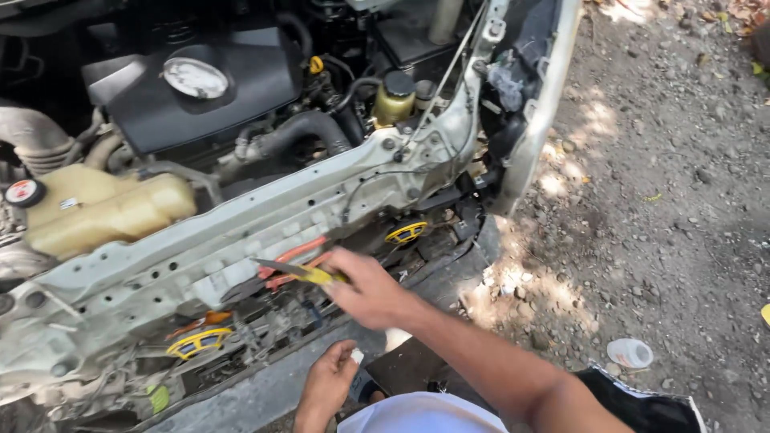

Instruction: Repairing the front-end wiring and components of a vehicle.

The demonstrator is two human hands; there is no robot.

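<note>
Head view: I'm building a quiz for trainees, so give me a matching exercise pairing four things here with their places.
Things:
1 right hand
2 left hand
3 coolant tank
4 white cap

Places:
A on the gravel, right
B far left in the engine bay
C bottom centre, holding a small white piece
D holding a yellow-handled tool at the front crossmember

Pairs: 1-D, 2-C, 3-B, 4-A
</note>
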